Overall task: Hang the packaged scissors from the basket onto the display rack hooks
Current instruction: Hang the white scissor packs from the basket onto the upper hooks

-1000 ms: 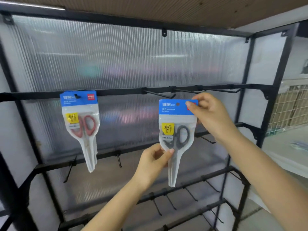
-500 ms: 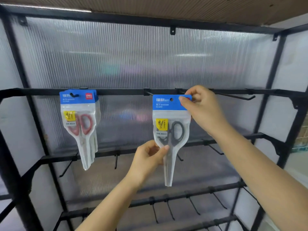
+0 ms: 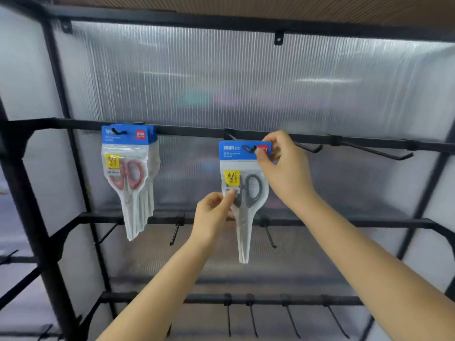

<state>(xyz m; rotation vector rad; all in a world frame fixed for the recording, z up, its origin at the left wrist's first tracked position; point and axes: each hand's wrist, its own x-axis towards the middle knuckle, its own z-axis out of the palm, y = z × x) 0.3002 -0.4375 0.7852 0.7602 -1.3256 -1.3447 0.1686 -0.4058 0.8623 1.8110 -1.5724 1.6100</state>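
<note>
scissors pack point(image 3: 242, 193): clear pouch, blue header, yellow sticker, black handles, at top-rail hook point(image 3: 248, 148) | right hand point(image 3: 283, 168) pinches header corner | left hand point(image 3: 214, 212) pinches pouch's lower left edge

Before me stands a ribbed translucent panel point(image 3: 246, 89), catching pale, diffuse streaks of light. Above me runs a brown slatted ceiling point(image 3: 270, 6); to my left, a plain whitish wall point(image 3: 17, 65) shows.
</note>
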